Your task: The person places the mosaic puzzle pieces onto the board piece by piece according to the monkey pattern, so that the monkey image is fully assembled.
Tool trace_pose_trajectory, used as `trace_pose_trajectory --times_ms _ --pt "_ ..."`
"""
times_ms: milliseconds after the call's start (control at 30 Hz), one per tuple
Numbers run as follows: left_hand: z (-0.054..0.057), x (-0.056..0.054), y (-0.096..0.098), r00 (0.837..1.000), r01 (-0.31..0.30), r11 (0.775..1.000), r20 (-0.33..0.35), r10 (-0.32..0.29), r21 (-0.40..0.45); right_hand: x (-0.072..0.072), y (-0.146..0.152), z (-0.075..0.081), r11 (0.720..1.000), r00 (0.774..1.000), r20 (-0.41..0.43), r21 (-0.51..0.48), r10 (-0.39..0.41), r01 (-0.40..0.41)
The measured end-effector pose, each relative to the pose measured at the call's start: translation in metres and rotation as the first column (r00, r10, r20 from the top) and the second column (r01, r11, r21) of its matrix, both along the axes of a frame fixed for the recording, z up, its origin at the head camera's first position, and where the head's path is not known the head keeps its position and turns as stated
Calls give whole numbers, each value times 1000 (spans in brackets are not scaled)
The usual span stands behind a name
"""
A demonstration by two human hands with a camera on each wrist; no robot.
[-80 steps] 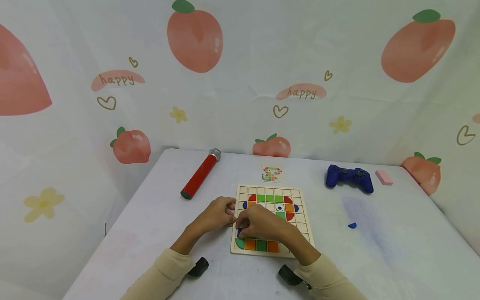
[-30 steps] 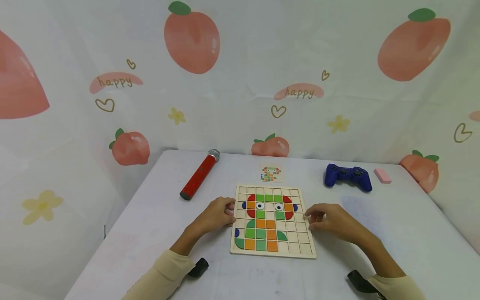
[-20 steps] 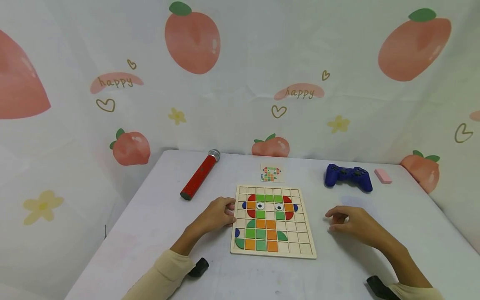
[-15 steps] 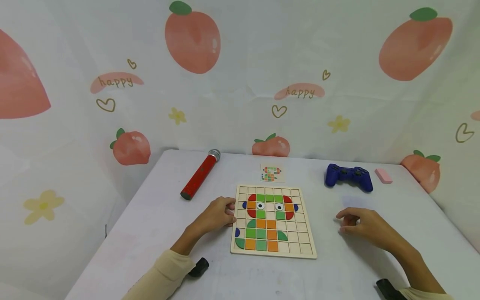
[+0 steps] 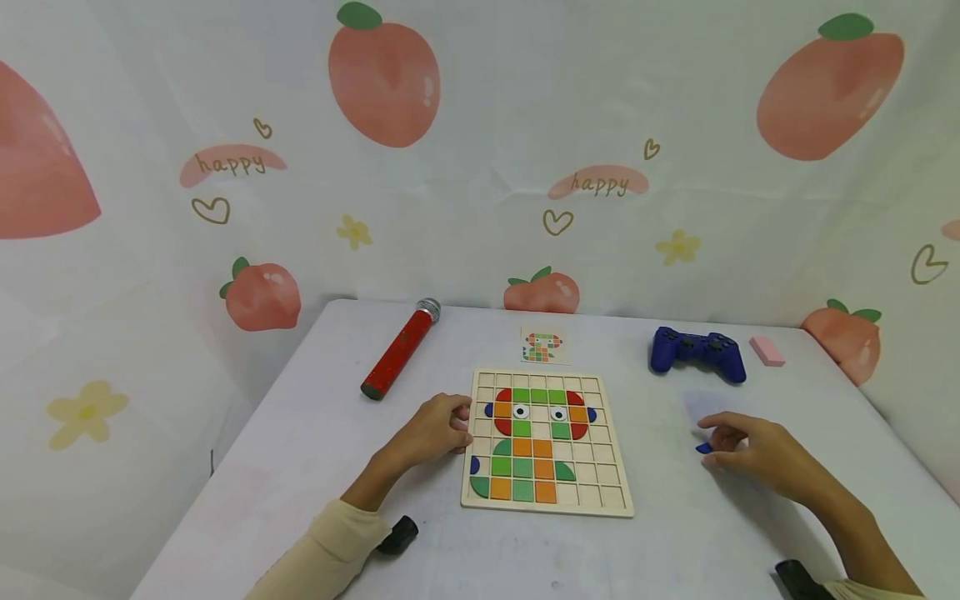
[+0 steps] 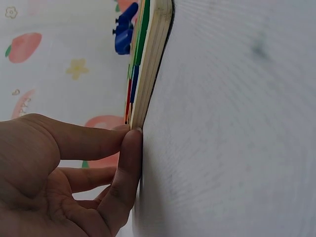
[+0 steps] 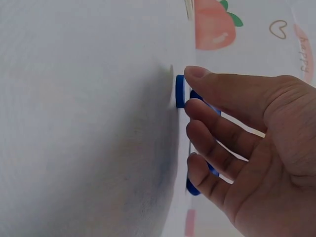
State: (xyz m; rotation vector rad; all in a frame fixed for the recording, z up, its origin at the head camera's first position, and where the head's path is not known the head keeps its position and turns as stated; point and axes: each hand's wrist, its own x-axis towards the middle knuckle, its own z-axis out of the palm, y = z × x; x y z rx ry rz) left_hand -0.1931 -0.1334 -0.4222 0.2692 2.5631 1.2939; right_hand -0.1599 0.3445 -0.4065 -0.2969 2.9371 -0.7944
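My left hand (image 5: 435,429) holds the left edge of a wooden grid board (image 5: 600,496), thumb and forefinger against its side in the left wrist view. Coloured tiles form a figure on the board, with two eye tiles (image 5: 521,412) and a blue half-circle tile (image 5: 474,465) low on the left. Right of the board, my right hand (image 5: 757,454) hovers with bent, parted fingers. A loose blue half-circle tile (image 5: 703,448) lies on the table by its fingertips. In the right wrist view this tile (image 7: 179,91) shows beside the parted thumb and forefinger; no grip is visible.
Behind the board lies a small pattern card (image 5: 545,346). A red microphone (image 5: 400,350) is at the back left. A blue game controller (image 5: 697,354) and a pink block (image 5: 767,352) are at the back right, before a peach-print cloth (image 5: 465,208).
My right hand has left the board after setting down a blue half-circle tile and moved right to the loose blue tile. The left hand has stayed at the board's edge.
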Motion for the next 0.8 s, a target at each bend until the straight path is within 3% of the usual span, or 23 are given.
trace_pose_trajectory --times_ms 167,400,800 --pt "0 0 0 1000 2 1000 -6 -2 -2 -1 1 -1 1000 999 -35 0 2 -2" --pt "-1 0 0 1000 7 1000 -13 -7 -9 -4 3 -1 1000 1000 1 15 -21 21" --pt "-1 -1 0 1000 1 1000 -1 -1 -8 -6 -2 -4 999 999 -16 -5 47 -47"
